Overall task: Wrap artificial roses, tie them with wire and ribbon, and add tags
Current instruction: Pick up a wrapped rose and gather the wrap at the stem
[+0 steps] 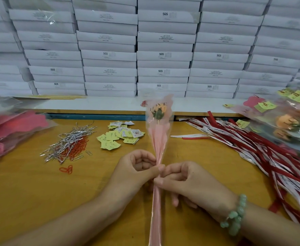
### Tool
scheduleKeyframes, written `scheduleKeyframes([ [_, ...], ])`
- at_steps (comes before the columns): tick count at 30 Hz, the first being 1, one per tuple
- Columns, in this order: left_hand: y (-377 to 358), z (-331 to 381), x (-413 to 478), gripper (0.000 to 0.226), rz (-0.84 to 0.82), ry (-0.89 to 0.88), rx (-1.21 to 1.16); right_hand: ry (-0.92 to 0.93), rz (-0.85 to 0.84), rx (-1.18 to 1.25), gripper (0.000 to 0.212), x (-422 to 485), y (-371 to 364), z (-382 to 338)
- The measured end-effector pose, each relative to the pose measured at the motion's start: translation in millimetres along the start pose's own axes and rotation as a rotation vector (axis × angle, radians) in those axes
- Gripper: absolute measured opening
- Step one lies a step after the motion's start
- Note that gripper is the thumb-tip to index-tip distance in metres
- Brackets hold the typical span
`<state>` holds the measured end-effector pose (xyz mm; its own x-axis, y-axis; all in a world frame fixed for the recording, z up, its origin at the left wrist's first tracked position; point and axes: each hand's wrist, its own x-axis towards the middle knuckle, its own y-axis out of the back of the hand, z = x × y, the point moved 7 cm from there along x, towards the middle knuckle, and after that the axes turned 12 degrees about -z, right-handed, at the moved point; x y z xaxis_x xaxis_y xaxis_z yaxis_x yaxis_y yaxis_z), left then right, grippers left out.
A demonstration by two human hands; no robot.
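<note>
Both left hand [136, 167] and right hand [186, 181] are pinching the wrapped rose [159, 134] mid-stem, head pointing toward the desk's [30, 189] far edge.

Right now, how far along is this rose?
Done: the rose sits inside its pink sleeve. In hand: left hand and right hand pinch the sleeve's neck; no wire shows there. Left: wire ties, ribbons and yellow tags lie loose nearby.

Wires [69, 141] left of tags [120, 134] (ribbons [252, 139] right)
</note>
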<state>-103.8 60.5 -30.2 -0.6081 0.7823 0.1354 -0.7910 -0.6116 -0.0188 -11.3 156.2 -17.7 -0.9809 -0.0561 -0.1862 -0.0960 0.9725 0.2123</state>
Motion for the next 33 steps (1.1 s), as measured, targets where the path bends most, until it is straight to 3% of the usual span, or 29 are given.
scheduleKeyframes([
  [12, -15, 4, 1, 0.043, -0.168, -0.006, -0.130, 0.026, -0.063, -0.038, 0.009, 4, 0, 2],
  [19, -15, 5, 1, 0.050, -0.173, -0.030, -0.193, 0.024, -0.076, -0.214, 0.032, 7, 17, -5],
  [21, -14, 5, 2, 0.052, -0.159, -0.041, -0.200, 0.022, 0.013, -0.282, 0.040, 6, 37, -11],
  [23, -13, 4, 2, 0.052, -0.149, -0.038, -0.173, 0.027, 0.189, -0.471, 0.035, 3, 66, -12],
  [27, -14, 3, 2, 0.052, -0.168, -0.020, -0.112, -0.051, 0.650, -1.252, 0.015, -11, 118, -18],
  [33, -16, 4, 1, 0.050, -0.180, -0.008, -0.072, -0.324, 0.645, -1.443, 0.033, -10, 161, 17],
])
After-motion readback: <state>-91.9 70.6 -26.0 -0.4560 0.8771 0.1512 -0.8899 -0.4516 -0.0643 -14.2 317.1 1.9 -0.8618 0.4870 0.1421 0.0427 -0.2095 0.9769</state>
